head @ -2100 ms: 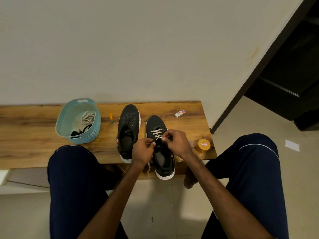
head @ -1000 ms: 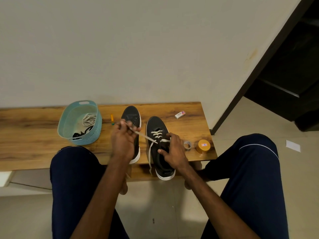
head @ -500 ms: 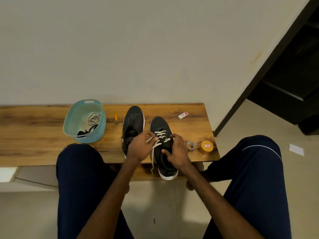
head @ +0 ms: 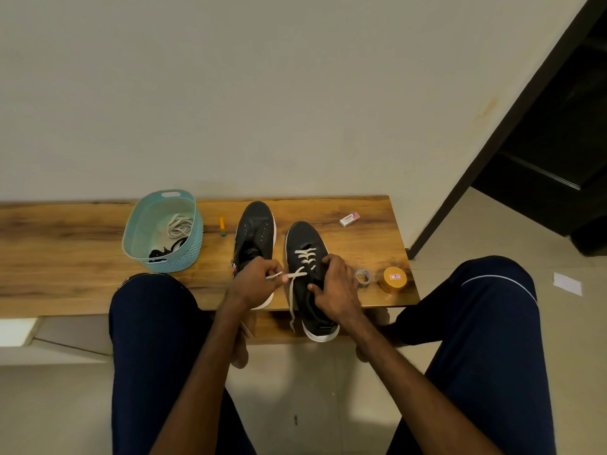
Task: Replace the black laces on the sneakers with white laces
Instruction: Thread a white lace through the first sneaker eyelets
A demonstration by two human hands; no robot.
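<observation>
The left hand (head: pixel 254 284) pinches the tip of the white lace (head: pixel 297 274) just left of the half-laced sneaker (head: pixel 303 234); the right hand (head: pixel 335 287) grips that sneaker's collar. A hard tug could leave the ends uneven (the other end dangles below it).

Two black low-top sneakers with white soles stand side by side on the wooden counter (head: pixel 65 257), toes toward the wall. The left sneaker (head: pixel 256 221) has bare eyelets. The right sneaker (head: pixel 305 236), its heel overhanging the near edge, carries a flat white lace (head: pixel 305 256) crossed through its front eyelets. The left hand (head: pixel 254 284) pinches one end and the other end dangles. The right hand (head: pixel 338 287) holds the upper. A coiled spare white lace (head: pixel 180 224) and tangled black laces (head: pixel 164 252) lie in a light-blue plastic basket (head: pixel 195 231).
</observation>
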